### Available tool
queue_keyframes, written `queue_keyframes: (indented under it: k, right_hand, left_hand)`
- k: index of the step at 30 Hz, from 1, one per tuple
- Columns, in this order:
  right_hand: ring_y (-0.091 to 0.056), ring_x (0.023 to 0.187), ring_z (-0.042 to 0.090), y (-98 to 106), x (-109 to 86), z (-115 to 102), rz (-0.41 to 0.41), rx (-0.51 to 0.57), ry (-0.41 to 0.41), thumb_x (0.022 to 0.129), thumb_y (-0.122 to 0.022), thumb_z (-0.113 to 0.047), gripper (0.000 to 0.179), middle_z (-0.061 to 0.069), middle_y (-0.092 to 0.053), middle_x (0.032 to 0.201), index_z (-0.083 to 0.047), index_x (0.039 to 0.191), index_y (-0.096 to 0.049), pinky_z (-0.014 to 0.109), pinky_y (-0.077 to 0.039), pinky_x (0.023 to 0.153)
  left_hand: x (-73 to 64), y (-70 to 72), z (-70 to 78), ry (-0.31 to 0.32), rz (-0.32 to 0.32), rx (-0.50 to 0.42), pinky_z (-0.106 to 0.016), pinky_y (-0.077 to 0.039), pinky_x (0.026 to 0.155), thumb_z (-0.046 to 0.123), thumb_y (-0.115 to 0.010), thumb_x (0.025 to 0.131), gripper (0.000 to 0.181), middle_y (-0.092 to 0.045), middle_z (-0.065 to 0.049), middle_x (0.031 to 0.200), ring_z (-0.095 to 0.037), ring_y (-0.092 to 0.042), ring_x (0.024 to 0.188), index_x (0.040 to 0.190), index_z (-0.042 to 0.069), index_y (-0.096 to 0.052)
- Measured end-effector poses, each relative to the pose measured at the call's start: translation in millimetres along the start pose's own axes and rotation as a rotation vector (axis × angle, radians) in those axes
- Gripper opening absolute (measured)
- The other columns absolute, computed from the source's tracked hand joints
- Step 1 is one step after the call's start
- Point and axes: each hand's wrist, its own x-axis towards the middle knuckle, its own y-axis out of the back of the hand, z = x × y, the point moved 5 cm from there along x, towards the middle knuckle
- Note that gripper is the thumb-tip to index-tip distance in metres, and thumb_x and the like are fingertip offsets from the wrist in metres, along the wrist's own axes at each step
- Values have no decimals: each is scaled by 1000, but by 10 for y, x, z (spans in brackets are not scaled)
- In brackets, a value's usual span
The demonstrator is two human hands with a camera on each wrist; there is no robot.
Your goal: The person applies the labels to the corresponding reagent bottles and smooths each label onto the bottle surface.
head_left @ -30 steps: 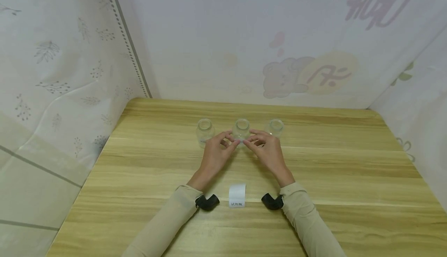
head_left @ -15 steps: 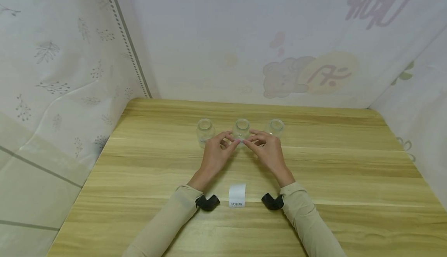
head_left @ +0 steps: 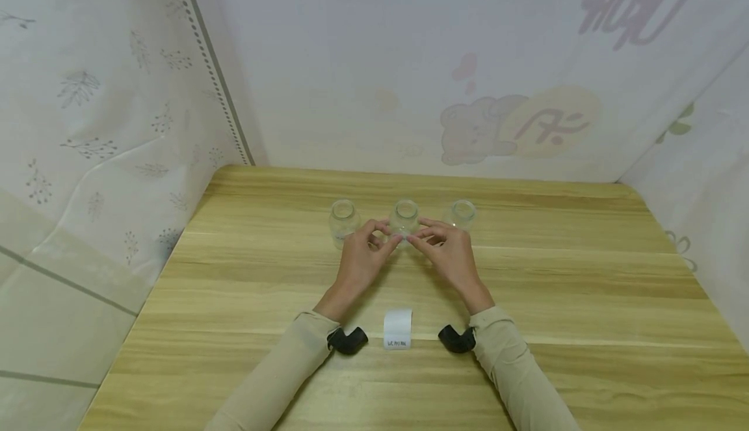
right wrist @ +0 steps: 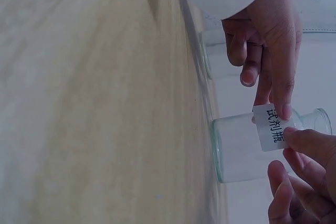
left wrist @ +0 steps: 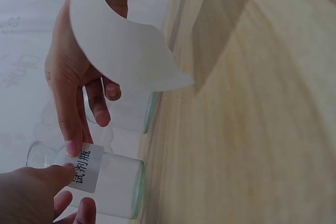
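Note:
Three clear glass bottles stand upright in a row near the table's back: a left bottle (head_left: 342, 218), a middle bottle (head_left: 404, 220) and a right bottle (head_left: 462, 213). My left hand (head_left: 365, 255) and right hand (head_left: 450, 255) hold the middle bottle from both sides, fingers bent around it. Both thumbs press a small white label (left wrist: 88, 169) with black Chinese characters against its front. In the right wrist view, the label (right wrist: 270, 128) lies across the bottle's side, its upper part under the thumb tips. The fingertips behind the glass are partly hidden.
Between the forearms lies a curled white paper strip (head_left: 398, 329) with printed letters at its near end. A black elbow-shaped piece sits at each wrist, the left piece (head_left: 348, 340) and the right piece (head_left: 456, 339). Patterned cloth walls surround the wooden table (head_left: 556, 288).

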Motion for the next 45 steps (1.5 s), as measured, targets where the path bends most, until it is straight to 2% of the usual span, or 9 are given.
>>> queue_keyframes:
  k: [15,27,34,39,45]
  right_hand:
    - [-72,78,22,-5,1,25,-1,12,-19,90,-84,-26,21,8,-73,127,-7,87,-78,39,-59,70]
    - [-70,72,19,-19,7,35,13,19,-12,89,-84,-21,17,9,-73,126,-7,86,-75,30,-56,65]
    - [-66,60,16,-36,2,34,39,44,26,87,-85,-13,15,15,-73,124,-5,85,-73,23,-51,54]
    - [-70,57,24,-47,-6,59,28,99,11,89,-82,-6,12,18,-72,125,-2,86,-71,19,-46,48]
    - [-70,55,36,-34,-3,54,5,163,-5,92,-76,1,8,21,-71,125,2,92,-68,16,-33,38]
  left_hand:
    - [-3,7,-6,16,-5,1,-21,-45,52,23,-79,95,23,-72,-12,127,-11,-62,66,95,5,-65]
    - [2,15,-1,18,-7,-11,-21,-48,56,16,-79,94,17,-72,-14,126,-10,-63,65,97,5,-66]
    - [-6,31,6,1,1,13,-22,-47,53,11,-78,94,14,-73,-15,125,-8,-63,62,97,5,-66]
    - [-12,28,-1,-4,-11,5,-20,-41,47,7,-75,95,11,-72,-16,126,-12,-64,56,96,5,-65]
    - [-20,21,-15,12,-25,-5,-19,-41,45,4,-73,96,8,-70,-16,128,-18,-67,56,96,5,-65]
